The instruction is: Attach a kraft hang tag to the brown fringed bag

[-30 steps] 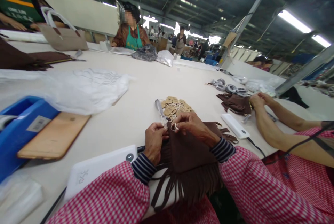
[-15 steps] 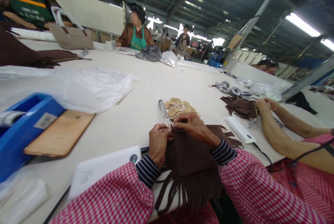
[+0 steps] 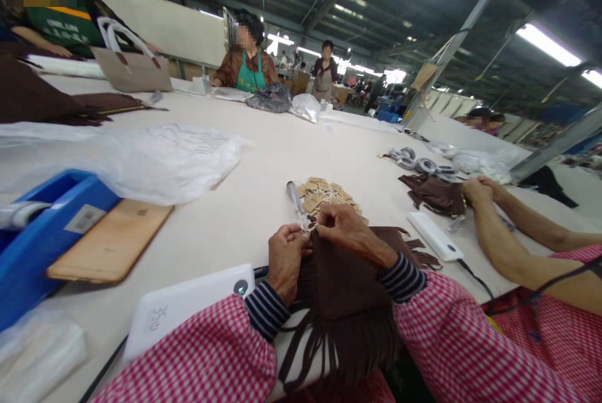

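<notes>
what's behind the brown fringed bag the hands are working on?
Behind the brown fringed bag lies a pile of tan paper tags with white strings on the table. The right hand covers the pile's near edge.

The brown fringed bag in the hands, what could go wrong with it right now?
The thin white string pinched between the left hand and right hand might slip loose from the brown fringed bag. The bag's fringe hangs over the table edge, so it might slide off. The fringe could also tangle around the black cable.
</notes>
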A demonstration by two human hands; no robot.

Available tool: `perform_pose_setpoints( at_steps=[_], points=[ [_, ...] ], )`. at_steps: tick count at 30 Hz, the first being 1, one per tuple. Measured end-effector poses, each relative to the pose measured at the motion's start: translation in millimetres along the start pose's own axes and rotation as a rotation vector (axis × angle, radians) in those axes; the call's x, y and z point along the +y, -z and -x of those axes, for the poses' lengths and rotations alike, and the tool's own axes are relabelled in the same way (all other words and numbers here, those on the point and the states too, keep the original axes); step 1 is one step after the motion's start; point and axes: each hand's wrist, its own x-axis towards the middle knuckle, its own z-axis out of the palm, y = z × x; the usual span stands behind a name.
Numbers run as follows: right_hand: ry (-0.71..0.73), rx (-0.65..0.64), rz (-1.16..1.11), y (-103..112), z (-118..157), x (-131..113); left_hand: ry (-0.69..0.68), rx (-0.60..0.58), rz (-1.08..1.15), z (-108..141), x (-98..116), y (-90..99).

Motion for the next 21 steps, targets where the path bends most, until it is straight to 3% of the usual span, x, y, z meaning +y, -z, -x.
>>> perform_pose_setpoints(
  at_steps=[5, 10, 21],
  points=[
    [0.072, -0.07, 0.26, 3.8, -1.1, -12.2, -0.011, 0.001, 0.002, 0.3, -1.3, 0.0],
    [0.067, -0.14, 0.348, 9.0, -0.9, -18.5, -0.025, -0.017, 0.008, 1.2, -2.4, 0.4],
    [0.093, -0.2, 0.056, 20.5, -4.5, -14.5, -0.041, 0.0, 0.011, 2.6, -0.6, -1.8]
  ],
)
